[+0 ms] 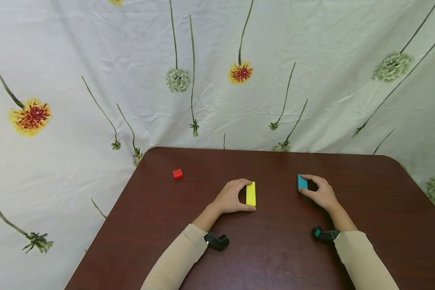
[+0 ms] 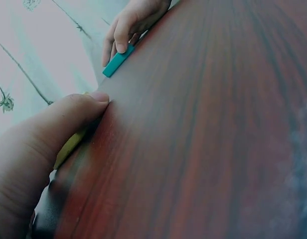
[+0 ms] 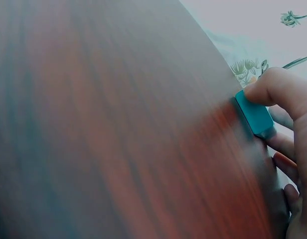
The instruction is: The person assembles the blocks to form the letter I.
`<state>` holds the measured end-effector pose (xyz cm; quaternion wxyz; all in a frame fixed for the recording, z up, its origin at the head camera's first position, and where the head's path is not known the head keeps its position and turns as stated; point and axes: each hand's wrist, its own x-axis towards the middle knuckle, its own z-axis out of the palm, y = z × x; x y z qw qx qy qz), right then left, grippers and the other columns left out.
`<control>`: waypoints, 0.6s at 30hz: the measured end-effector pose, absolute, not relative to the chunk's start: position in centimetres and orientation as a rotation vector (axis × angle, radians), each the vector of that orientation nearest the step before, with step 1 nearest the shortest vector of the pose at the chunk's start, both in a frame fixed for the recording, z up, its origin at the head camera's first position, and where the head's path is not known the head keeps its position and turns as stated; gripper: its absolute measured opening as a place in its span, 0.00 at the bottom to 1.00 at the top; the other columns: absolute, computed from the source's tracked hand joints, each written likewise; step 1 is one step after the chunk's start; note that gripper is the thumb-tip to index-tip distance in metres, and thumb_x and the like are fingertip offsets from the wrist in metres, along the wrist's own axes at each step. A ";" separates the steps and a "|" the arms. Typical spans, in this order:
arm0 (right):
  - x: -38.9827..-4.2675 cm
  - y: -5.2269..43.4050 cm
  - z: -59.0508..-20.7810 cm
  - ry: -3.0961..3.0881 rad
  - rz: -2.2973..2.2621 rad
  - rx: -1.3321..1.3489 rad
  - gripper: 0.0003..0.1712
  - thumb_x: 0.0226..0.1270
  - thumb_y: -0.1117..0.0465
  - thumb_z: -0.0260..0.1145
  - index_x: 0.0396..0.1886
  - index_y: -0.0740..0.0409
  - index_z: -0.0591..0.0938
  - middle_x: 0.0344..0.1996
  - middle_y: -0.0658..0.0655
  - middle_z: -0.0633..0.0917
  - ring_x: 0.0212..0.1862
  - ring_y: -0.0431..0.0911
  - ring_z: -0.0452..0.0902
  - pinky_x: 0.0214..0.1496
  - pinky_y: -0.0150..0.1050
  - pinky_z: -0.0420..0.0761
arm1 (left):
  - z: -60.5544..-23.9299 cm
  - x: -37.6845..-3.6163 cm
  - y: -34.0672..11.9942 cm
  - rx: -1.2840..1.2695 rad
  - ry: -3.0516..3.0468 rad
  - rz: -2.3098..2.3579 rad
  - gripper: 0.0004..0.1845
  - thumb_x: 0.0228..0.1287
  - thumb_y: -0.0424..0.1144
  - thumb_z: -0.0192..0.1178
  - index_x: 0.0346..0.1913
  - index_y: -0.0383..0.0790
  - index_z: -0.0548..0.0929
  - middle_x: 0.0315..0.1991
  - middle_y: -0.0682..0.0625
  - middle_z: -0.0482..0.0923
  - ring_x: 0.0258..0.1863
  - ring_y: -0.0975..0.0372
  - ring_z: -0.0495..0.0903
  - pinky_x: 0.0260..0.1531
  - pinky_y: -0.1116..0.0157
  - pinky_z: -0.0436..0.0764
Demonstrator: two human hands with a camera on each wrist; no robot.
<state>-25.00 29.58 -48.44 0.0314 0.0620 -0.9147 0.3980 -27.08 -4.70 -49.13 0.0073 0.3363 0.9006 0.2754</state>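
Near the middle of the table, my left hand [image 1: 232, 197] grips a yellow rectangular block [image 1: 251, 194] by its ends, thumb at the near end and fingers at the far one. In the left wrist view the thumb hides most of this yellow block [image 2: 70, 149]. Farther right, my right hand [image 1: 322, 196] pinches a smaller blue block [image 1: 302, 182] between thumb and fingers. The right wrist view has the thumb on one end of the blue block [image 3: 255, 114], close over the tabletop. A gap of bare wood separates the two blocks.
A small red block [image 1: 177, 174] lies on the dark brown wooden table [image 1: 261, 249], toward the far left corner. Behind the table hangs a pale cloth [image 1: 141, 48] printed with flowers. Each wrist wears a black band [image 1: 216, 241].
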 end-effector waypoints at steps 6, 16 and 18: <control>-25.1 29.6 -48.5 -2.808 1.223 0.197 0.33 0.67 0.53 0.66 0.68 0.63 0.71 0.67 0.71 0.65 0.69 0.70 0.51 0.63 0.70 0.56 | -49.1 -27.2 -4.7 1.044 2.819 0.855 0.46 0.49 0.62 0.71 0.69 0.45 0.69 0.67 0.51 0.69 0.68 0.56 0.64 0.69 0.53 0.58; -25.1 29.6 -48.6 -2.810 1.220 0.196 0.34 0.67 0.53 0.66 0.68 0.63 0.71 0.67 0.71 0.65 0.69 0.69 0.52 0.63 0.70 0.57 | -49.3 -27.2 -4.8 1.034 2.808 0.839 0.49 0.48 0.64 0.71 0.70 0.44 0.67 0.68 0.51 0.67 0.69 0.56 0.63 0.69 0.53 0.58; -25.1 29.6 -48.6 -2.808 1.217 0.196 0.33 0.67 0.53 0.66 0.67 0.63 0.71 0.67 0.71 0.65 0.69 0.69 0.52 0.63 0.70 0.57 | -49.2 -27.2 -4.8 1.033 2.806 0.841 0.48 0.49 0.64 0.71 0.70 0.44 0.68 0.68 0.51 0.67 0.69 0.56 0.63 0.69 0.54 0.58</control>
